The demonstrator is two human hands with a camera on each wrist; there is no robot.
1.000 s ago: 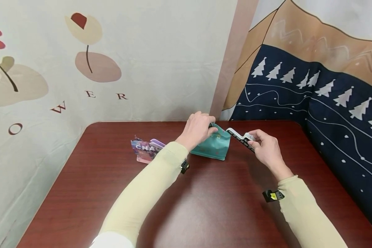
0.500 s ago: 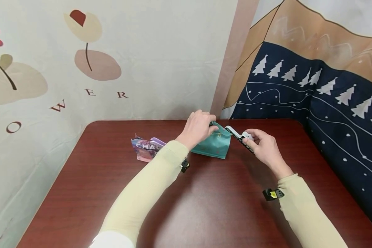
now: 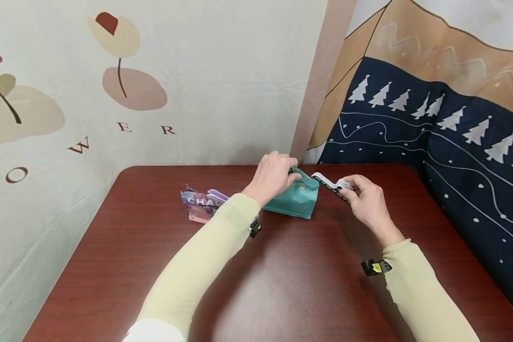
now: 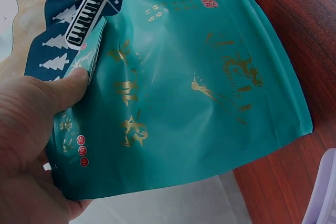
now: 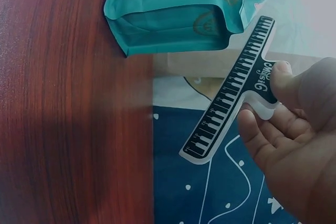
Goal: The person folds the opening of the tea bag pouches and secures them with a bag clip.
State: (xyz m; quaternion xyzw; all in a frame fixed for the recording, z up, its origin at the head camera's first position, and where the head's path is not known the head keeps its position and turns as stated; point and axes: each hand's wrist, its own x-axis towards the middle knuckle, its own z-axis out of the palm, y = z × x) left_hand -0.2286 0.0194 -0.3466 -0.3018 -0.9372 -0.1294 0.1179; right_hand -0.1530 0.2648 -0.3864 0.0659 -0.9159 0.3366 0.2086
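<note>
A teal packaging bag [image 4: 178, 72] with gold lettering stands on the table. At its top, my left hand [image 3: 271, 173] pinches the folded-over edge between thumb and fingers, as the left wrist view shows. To the right, my right hand [image 3: 369, 204] holds a clip [image 5: 231, 98] printed with piano keys and the word "Music". Thumb and fingers grip the clip by its short handle. The long bar of the clip slants toward the bag, its far end right at the folded top corner in the head view.
Left of the bag stands a pink and purple pouch [image 3: 197, 204], partly behind my left sleeve, with a light purple object [image 3: 217, 195] at it. Behind the reddish-brown table [image 3: 299, 285] hang a pale printed cloth [image 3: 222, 85] and a dark blue one with trees [image 3: 380, 128].
The clip and right hand have shifted slightly, with the bar's angle changing a little near the bag's corner. The left hand keeps its pinch on the bag. The head view has moved slightly.
</note>
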